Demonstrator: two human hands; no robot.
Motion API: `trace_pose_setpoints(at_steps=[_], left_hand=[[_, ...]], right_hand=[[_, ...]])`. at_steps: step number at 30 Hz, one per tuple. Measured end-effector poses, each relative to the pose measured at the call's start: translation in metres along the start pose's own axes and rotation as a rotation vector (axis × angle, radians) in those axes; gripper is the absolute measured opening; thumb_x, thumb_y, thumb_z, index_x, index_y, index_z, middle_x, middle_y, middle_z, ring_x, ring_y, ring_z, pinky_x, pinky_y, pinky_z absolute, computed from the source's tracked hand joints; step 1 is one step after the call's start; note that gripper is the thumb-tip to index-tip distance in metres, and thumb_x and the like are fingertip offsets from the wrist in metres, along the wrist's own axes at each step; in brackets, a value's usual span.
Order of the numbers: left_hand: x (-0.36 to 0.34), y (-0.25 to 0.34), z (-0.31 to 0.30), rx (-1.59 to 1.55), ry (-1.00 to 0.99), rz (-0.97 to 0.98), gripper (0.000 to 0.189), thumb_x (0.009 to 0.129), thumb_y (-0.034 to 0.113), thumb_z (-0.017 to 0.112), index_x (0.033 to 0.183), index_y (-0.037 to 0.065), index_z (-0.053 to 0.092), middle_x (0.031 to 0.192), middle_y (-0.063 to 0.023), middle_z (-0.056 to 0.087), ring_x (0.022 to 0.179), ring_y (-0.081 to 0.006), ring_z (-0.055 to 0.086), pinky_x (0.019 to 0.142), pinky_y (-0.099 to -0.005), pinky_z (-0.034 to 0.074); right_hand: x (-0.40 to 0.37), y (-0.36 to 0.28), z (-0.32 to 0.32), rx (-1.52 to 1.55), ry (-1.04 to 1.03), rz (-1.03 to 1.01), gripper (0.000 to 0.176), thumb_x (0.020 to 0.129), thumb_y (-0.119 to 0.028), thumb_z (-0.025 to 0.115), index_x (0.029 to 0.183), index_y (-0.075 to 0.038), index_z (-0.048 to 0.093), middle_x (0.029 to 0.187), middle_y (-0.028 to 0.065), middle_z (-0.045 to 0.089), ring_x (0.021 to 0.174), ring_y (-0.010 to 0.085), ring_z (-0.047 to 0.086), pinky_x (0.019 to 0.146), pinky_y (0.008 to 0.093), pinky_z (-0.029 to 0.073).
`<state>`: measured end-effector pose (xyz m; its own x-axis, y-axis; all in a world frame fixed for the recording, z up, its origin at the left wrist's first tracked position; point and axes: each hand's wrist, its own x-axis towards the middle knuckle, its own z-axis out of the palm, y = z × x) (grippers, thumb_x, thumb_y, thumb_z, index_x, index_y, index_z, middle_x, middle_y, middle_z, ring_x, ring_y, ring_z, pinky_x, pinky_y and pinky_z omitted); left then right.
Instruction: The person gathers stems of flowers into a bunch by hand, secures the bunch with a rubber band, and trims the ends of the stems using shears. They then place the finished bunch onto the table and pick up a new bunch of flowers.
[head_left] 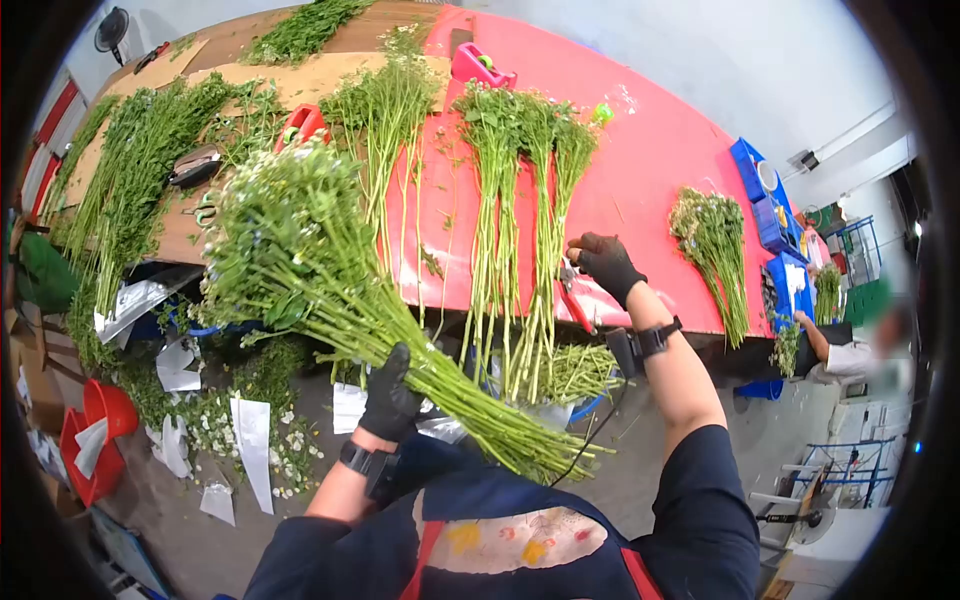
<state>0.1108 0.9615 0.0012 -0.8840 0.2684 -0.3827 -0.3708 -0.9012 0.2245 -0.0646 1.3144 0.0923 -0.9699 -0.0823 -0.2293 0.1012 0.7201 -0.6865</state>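
My left hand [392, 398], in a black glove, is wrapped round a thick bunch of leafy flower stems [440, 375]. The bunch lies slanted in front of my body, with its small pale blooms at upper left and the stem ends at lower right. Over the front edge of the red table [640, 150], my black-gloved right hand [608, 268] has its fingers curled; whether they hold something is hidden. Just below its thumb lie red-handled shears [574, 308]. Left of that hand, bundles of green stems [487, 220] rest on the table with their ends past the edge.
Another bunch [712, 245] lies farther right, near blue bins [768, 205]. Tape dispensers [478, 66] stand at the back. Cut stems [572, 374] fill a container below the edge. Leaves and paper scraps [252, 450] litter the floor. A person [850, 355] is at the far right.
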Motion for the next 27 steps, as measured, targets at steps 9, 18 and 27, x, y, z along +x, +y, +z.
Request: trace_pose_setpoints(at_steps=[9, 18, 27], left_hand=[[0.014, 0.072, -0.019, 0.072, 0.033, 0.044, 0.055, 0.086, 0.025, 0.063, 0.129, -0.001, 0.042, 0.121, -0.016, 0.054, 0.11, -0.0288, 0.054, 0.097, -0.0425, 0.044], [0.04, 0.073, -0.014, -0.012, -0.036, -0.085, 0.049, 0.088, 0.02, 0.059, 0.128, -0.003, 0.042, 0.122, -0.0188, 0.053, 0.111, -0.0296, 0.054, 0.096, -0.0433, 0.046], [0.039, 0.019, 0.029, 0.613, -0.224, -0.038, 0.033, 0.099, 0.021, 0.042, 0.123, -0.001, 0.048, 0.116, -0.0127, 0.058, 0.106, -0.0223, 0.057, 0.095, -0.0362, 0.045]], right_hand=[[0.168, 0.047, 0.076, -0.585, 0.233, 0.423, 0.068, 0.075, -0.045, 0.064, 0.13, -0.007, 0.049, 0.124, 0.0195, 0.055, 0.115, 0.0334, 0.053, 0.097, 0.0402, 0.042], [0.11, 0.021, -0.001, 0.111, 0.456, 0.128, 0.025, 0.074, -0.013, 0.064, 0.091, 0.001, 0.055, 0.08, 0.0135, 0.062, 0.072, 0.0242, 0.064, 0.064, 0.037, 0.052], [-0.08, -0.074, -0.044, 0.353, 0.547, -0.259, 0.041, 0.083, -0.001, 0.056, 0.123, -0.003, 0.044, 0.101, 0.009, 0.059, 0.074, 0.0118, 0.058, 0.064, 0.0247, 0.049]])
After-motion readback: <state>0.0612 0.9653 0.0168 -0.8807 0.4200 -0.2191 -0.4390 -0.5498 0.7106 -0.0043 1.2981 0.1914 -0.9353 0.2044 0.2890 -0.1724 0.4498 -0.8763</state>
